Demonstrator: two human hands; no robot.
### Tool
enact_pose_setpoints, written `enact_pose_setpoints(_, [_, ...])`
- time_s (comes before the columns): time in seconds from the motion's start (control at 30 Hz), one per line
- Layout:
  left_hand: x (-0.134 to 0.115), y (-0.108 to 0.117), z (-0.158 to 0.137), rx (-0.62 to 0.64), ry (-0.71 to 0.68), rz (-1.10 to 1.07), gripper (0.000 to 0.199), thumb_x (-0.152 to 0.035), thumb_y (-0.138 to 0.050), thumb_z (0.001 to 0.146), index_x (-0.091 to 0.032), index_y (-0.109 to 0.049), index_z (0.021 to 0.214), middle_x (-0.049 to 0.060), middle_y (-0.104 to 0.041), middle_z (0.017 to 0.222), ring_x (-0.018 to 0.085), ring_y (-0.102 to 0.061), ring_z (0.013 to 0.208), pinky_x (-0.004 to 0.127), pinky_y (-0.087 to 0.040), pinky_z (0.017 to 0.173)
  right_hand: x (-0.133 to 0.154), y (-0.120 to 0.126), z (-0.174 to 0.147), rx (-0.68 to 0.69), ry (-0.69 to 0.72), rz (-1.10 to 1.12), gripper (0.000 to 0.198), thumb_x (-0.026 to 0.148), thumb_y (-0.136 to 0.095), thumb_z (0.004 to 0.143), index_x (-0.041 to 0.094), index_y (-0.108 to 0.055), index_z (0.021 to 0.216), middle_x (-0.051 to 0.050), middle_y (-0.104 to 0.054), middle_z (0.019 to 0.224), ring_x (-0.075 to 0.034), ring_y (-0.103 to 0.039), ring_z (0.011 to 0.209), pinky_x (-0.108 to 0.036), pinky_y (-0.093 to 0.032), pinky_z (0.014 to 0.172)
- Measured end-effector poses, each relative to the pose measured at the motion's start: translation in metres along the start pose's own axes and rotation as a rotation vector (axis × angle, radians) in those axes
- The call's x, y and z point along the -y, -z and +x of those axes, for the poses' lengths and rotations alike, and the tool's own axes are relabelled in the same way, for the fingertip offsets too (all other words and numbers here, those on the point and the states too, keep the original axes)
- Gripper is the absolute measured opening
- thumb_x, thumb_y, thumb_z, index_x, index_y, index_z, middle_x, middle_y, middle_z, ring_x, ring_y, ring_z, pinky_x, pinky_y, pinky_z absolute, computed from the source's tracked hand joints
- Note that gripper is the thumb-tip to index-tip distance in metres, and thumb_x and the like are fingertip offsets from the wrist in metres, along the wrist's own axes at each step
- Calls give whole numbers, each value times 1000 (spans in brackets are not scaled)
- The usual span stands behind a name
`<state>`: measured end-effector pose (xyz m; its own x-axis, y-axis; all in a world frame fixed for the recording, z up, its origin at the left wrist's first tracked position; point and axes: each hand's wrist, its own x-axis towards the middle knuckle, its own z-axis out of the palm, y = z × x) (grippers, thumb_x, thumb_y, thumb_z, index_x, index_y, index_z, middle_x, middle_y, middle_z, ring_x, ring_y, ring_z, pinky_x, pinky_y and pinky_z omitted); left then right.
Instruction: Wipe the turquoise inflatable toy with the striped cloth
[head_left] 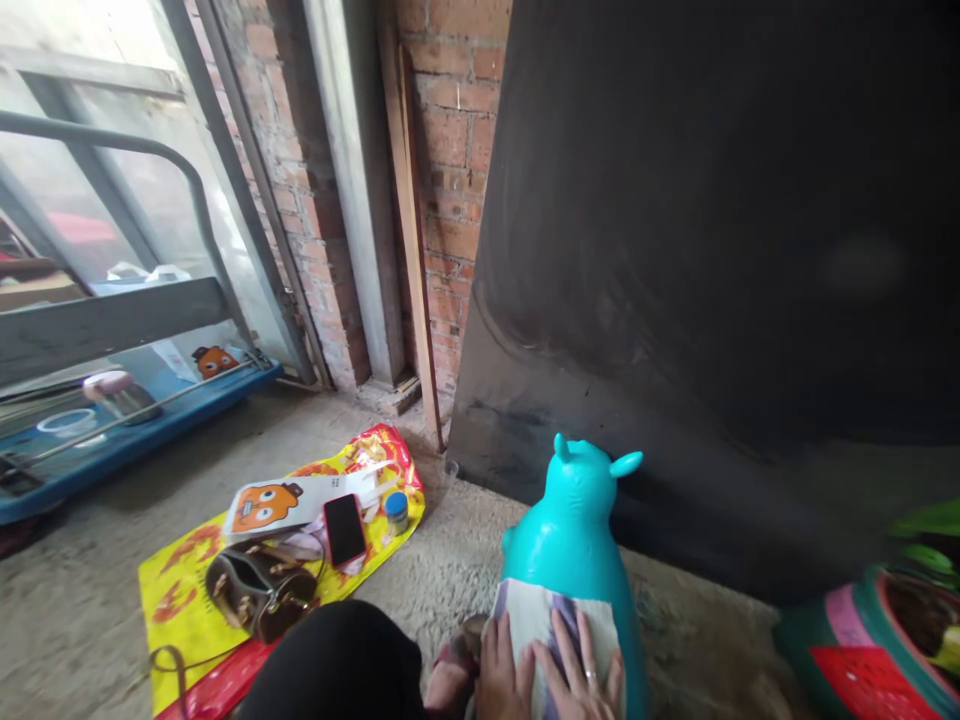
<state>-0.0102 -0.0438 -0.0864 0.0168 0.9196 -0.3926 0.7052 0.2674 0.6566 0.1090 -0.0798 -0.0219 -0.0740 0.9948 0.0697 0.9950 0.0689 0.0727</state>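
A turquoise animal-shaped figure (570,520) with ears and a glossy surface, perhaps an inflatable ride-on toy, stands upright just in front of me. Over its back lies a pale cloth or sheet (525,598) with purple patches; which material it is I cannot tell. My left hand (501,672) rests on the sheet's left side, fingers stretched out. Beside it my right hand (577,672), with a ring on one finger, presses flat on the sheet, fingers spread. Both hands lie close together, and neither grasps anything. The figure's lower part is hidden.
At left a yellow plastic sheet (169,585) holds a brown handbag (259,590), a phone (344,530), a blue-lidded jar (396,512) and a white bag (315,512). A blue cart (187,415) stands beyond. A dark panel (675,250) leans behind the figure; a potted plant (847,640) is right.
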Motion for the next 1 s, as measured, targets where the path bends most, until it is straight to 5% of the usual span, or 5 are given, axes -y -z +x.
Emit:
enact_pose_setpoints(0.27, [-52,42,42,73,34,-117,69,-46,-29,90,-11,-18,148,8,-18,158,20,-11,146,33,-17,119,-14,19,52,157,29,134,76,43,-61,74,43,-28,143,0,-10,155,-41,3,141,-82,1,97])
enact_pose_setpoints(0.43, [-68,45,86,90,-5,-143,68,-47,-22,91,-10,-14,148,6,-15,159,21,-7,147,30,-8,120,-25,23,95,118,18,178,70,43,-53,76,45,-29,142,8,-3,155,-36,11,142,-76,9,100])
enact_pose_setpoints(0.6, [-71,49,90,90,-33,-178,70,-49,-20,91,-9,-12,148,8,-11,160,19,-5,147,31,-8,120,-30,24,107,73,36,207,67,43,-53,77,45,-32,140,9,0,155,-36,12,142,-74,11,101])
enact_pose_setpoints(0.83, [-51,51,31,66,-38,-155,75,-56,-34,85,-12,-24,146,8,-25,156,17,-14,146,27,-14,119,-24,11,53,71,119,164,73,44,-62,74,43,-33,141,0,-13,154,-42,-13,140,-79,-5,99])
enact_pose_setpoints(1.0, [-20,21,-4,-47,-65,-44,75,-52,-39,80,-11,-33,143,9,-31,154,22,-19,145,32,-18,120,-15,-18,-8,-218,50,-46,45,23,-47,88,47,-53,125,1,-45,139,-32,-45,127,-68,-33,100])
